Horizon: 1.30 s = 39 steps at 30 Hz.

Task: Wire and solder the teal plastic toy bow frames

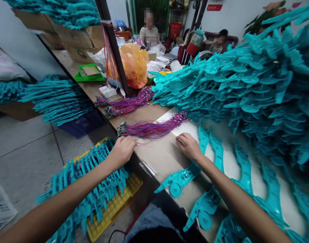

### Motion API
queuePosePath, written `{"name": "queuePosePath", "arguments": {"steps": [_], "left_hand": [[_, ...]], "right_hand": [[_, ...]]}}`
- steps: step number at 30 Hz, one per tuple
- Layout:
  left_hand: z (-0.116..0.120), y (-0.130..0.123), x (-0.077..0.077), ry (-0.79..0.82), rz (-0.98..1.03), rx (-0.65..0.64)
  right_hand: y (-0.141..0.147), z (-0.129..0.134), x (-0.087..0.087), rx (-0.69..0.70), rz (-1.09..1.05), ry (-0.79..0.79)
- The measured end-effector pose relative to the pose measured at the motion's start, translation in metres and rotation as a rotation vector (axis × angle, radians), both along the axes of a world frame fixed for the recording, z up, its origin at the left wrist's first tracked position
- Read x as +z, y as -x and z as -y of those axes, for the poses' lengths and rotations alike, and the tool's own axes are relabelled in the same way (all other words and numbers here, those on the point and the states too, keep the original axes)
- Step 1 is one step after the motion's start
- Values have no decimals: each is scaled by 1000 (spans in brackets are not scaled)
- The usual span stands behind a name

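Observation:
A bundle of thin red, blue and purple wires (154, 130) lies across the table, with small green-and-black parts at its left end. My left hand (124, 148) is at the near side of that end, fingers pinched together. Thin strands run beside its fingertips, and it appears to hold one wire. To the right of the bundle, my right hand (188, 145) hovers over the table with curled fingers; what they hold, if anything, is hidden. Under my right forearm lies a turquoise plastic piece (178, 182) with a round disc, one of several laid in a row.
A tall heap of turquoise pieces (232, 77) fills the right side. More wire bundles (130, 104) lie beside a dark post (113, 47). Below the table's left edge stands a yellow crate (113, 209) loaded with turquoise pieces. Two people (149, 32) sit at the back.

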State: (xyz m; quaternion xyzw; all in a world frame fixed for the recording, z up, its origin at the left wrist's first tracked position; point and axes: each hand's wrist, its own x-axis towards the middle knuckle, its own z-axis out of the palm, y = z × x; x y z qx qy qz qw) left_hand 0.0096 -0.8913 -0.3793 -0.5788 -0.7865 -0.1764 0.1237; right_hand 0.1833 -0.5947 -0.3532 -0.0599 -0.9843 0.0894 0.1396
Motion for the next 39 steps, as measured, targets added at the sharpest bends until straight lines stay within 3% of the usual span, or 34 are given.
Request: {"name": "queuePosePath", "arguments": {"steps": [3, 7, 11, 16, 19, 24, 29, 34, 37, 39], "left_hand": [[-4, -9, -1, -22, 154, -56], [-17, -16, 4, -108, 487, -62], [-20, -9, 5, -129, 747, -77], [-1, 6, -10, -98, 515, 99], [4, 1, -13, -102, 372, 157], [-9, -16, -13, 45, 385, -14], [-19, -18, -15, 27, 477, -58], [-28, -11, -11, 143, 496, -111], [-16, 9, -7, 133, 626, -12], [-3, 22, -2, 101, 515, 156]], "right_hand": [[11, 21, 1, 65, -6, -19], [38, 57, 0, 277, 11, -78], [52, 66, -1, 394, 191, -95], [25, 44, 2, 427, 287, -47], [9, 39, 2, 454, 341, -28], [2, 42, 5, 429, 328, 57], [-3, 42, 14, 420, 369, 83], [2, 50, 7, 399, 356, 63], [0, 39, 4, 396, 319, 54], [-6, 26, 7, 373, 254, 138]]}}
